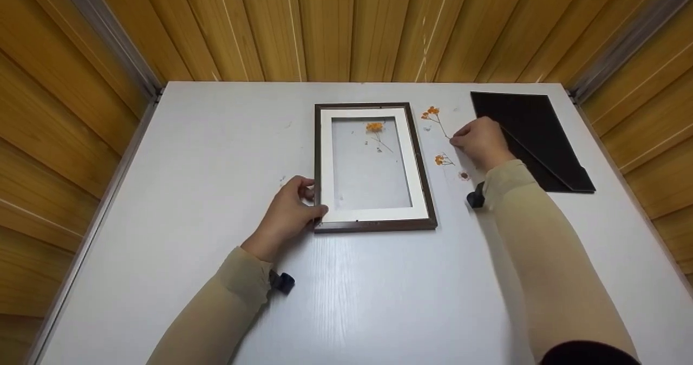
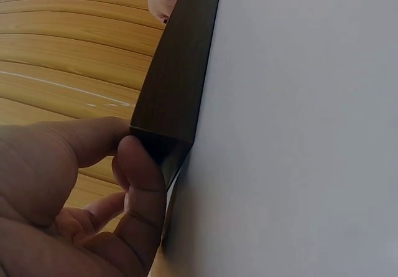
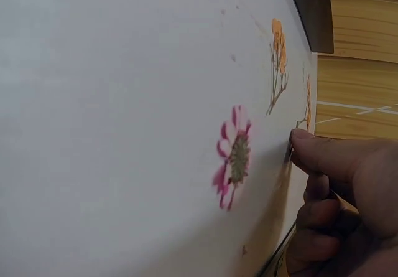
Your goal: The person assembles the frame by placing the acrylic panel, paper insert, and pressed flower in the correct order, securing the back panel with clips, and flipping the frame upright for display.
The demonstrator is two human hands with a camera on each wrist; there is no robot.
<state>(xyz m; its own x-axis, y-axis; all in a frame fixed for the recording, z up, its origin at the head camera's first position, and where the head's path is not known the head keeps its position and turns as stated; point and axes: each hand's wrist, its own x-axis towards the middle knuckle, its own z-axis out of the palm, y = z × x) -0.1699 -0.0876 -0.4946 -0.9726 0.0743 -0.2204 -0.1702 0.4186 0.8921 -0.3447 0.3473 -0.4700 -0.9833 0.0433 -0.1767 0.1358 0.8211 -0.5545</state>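
Observation:
A brown picture frame (image 1: 379,226) with a white mat (image 1: 368,214) lies on the white table. Its left side, close to the lower corner, is held by my left hand (image 1: 287,210), thumb on top and fingers at the outer edge. Inside the mat opening is an orange dried flower (image 1: 374,128) on a thin stem. To the right of the frame, my right hand (image 1: 482,140) pinches the stem end of another orange dried flower (image 1: 433,110) between thumb and finger. A shorter orange sprig (image 1: 439,160) and a pink dried flower (image 3: 236,159) lie just below that hand.
Two overlapping black panels (image 1: 520,116) lie at the right, partly behind the right hand. Small dark bits dot the table (image 1: 216,154) near the frame. Yellow wood-plank walls (image 1: 325,29) rise around the back and sides.

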